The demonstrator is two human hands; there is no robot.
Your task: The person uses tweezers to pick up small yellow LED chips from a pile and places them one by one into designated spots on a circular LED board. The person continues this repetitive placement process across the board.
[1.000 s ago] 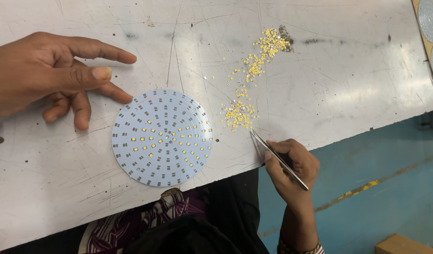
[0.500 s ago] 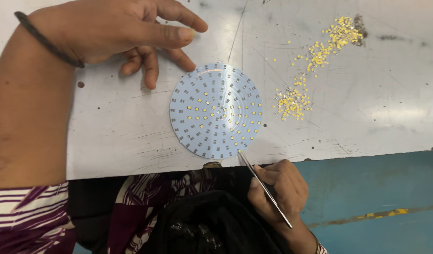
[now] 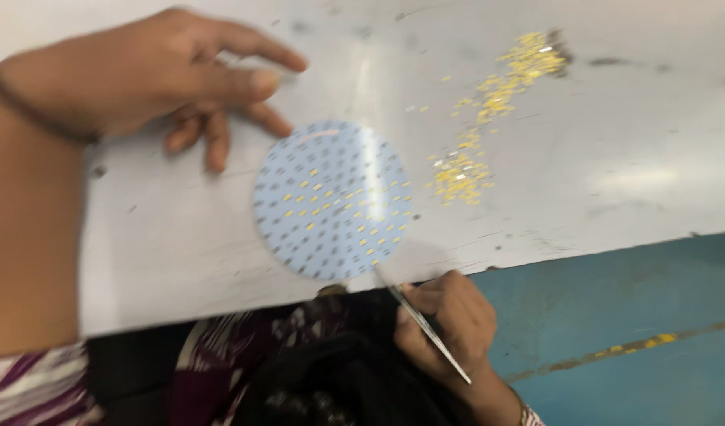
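The round board [image 3: 332, 199] serves as the landmark: a pale blue-white disc that lies flat on the white tabletop [image 3: 615, 126], near the front edge, with many small yellow chips set in rows on its face.

To the upper left of the round board is the left hand [image 3: 153, 75]. A dark band [image 3: 31, 110] goes around its wrist. Its grip is loose and has nothing in it; the fingers are spread and half bent, and their tips come down to the tabletop just beside the board's upper left rim. The picture is blurred, so I cannot tell if a fingertip really touches the rim.

Below the round board, past the edge of the tabletop, is the right hand [image 3: 449, 323]. Its grip is closed around thin metal tweezers [image 3: 421, 322], which it holds like a pen. The point of the tweezers goes up and to the left and reaches the lower right rim of the board.

To the right of the round board lies a pile of loose yellow chips [image 3: 461, 177], close to the board but apart from it. From there a thin trail of the same chips [image 3: 520, 67] runs up and to the right, farther from the board.
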